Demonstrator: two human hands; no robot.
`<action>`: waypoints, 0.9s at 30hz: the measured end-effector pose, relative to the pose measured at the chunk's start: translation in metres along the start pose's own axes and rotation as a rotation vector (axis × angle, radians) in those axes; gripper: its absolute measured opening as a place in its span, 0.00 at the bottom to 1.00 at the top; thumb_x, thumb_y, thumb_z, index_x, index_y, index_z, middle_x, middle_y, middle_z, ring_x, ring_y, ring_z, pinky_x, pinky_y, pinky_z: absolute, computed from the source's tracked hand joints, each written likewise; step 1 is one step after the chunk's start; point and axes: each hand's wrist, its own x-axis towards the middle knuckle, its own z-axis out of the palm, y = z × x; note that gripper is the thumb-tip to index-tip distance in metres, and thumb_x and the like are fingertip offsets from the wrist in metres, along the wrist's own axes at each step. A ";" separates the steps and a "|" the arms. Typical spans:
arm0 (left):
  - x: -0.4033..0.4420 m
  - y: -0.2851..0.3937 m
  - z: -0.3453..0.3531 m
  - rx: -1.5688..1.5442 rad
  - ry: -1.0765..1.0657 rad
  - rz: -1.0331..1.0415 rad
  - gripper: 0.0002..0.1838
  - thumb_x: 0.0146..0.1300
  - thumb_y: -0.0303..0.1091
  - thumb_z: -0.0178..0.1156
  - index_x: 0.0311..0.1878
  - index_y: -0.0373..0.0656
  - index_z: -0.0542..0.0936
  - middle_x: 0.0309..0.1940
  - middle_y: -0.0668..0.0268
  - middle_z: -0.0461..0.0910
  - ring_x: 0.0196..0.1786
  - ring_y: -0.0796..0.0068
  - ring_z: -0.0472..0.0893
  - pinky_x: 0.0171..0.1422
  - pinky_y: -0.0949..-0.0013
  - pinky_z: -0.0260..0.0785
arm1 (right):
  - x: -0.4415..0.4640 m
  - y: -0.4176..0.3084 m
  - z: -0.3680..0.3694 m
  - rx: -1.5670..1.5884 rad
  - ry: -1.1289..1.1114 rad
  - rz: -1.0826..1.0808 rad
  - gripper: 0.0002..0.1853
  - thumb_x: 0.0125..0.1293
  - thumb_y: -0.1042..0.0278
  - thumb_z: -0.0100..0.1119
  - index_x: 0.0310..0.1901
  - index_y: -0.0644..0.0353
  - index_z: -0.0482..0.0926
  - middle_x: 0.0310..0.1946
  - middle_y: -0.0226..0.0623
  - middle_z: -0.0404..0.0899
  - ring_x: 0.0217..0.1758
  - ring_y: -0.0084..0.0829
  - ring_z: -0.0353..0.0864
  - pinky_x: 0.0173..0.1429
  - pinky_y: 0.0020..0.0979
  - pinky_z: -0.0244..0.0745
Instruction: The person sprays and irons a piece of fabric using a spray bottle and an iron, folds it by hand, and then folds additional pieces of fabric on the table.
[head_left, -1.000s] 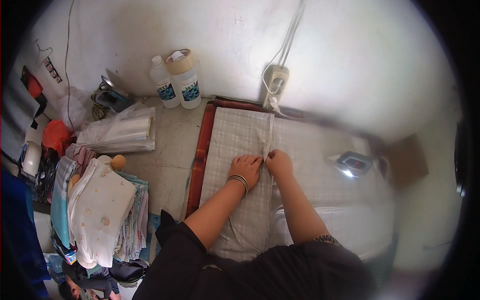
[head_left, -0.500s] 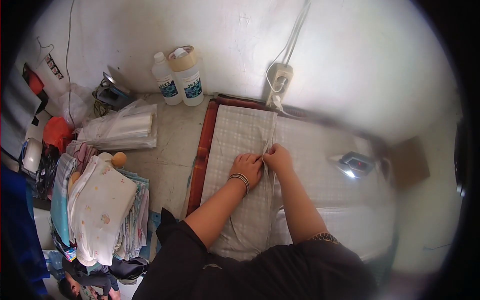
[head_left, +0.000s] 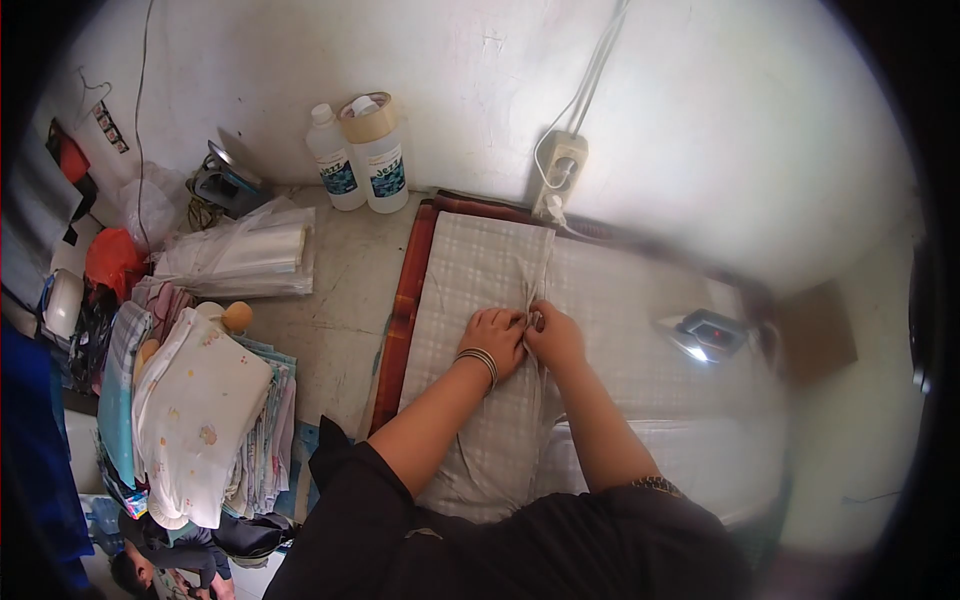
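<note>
A pale checked cloth (head_left: 475, 262), folded into a long strip, lies over the ironing surface. My left hand (head_left: 492, 337) presses on this strip with its fingers laid out flat, the thumb side close to my right hand. At the strip's right edge, my right hand (head_left: 555, 337) pinches a gathered bit of the cloth, which puckers around the fingertips. To the right, an iron (head_left: 712, 333) with a small red light rests on the pale cover, apart from both hands.
A power strip (head_left: 562, 175) with plugs hangs on the wall. Two bottles (head_left: 386, 175) and a second iron (head_left: 225, 185) stand at the back left. Plastic-wrapped packets (head_left: 240, 255) and a pile of folded fabric (head_left: 200, 400) are at left. A person (head_left: 180, 550) is at lower left.
My right hand has shifted slightly down along the strip's edge, its fingers more curled around the gathered cloth. My left hand stays nearly in place.
</note>
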 end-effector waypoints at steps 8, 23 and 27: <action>0.001 0.007 -0.008 0.050 -0.100 -0.044 0.22 0.59 0.47 0.52 0.55 0.50 0.76 0.60 0.68 0.68 0.65 0.65 0.63 0.70 0.54 0.48 | -0.012 0.002 0.002 -0.142 -0.015 0.002 0.18 0.56 0.68 0.52 0.51 0.49 0.71 0.34 0.47 0.81 0.41 0.50 0.80 0.45 0.47 0.72; 0.002 0.023 0.004 0.227 -0.251 -0.093 0.32 0.64 0.52 0.44 0.71 0.54 0.57 0.73 0.69 0.48 0.75 0.69 0.47 0.72 0.40 0.40 | 0.052 0.041 0.006 0.159 0.066 0.121 0.17 0.51 0.59 0.60 0.40 0.61 0.82 0.33 0.49 0.82 0.41 0.44 0.82 0.47 0.40 0.75; 0.006 0.025 -0.008 0.212 -0.302 -0.077 0.30 0.63 0.51 0.46 0.68 0.54 0.62 0.73 0.69 0.50 0.74 0.68 0.49 0.72 0.40 0.41 | 0.067 0.032 0.004 0.056 -0.059 0.152 0.18 0.49 0.58 0.62 0.36 0.64 0.81 0.32 0.49 0.82 0.38 0.43 0.83 0.46 0.39 0.75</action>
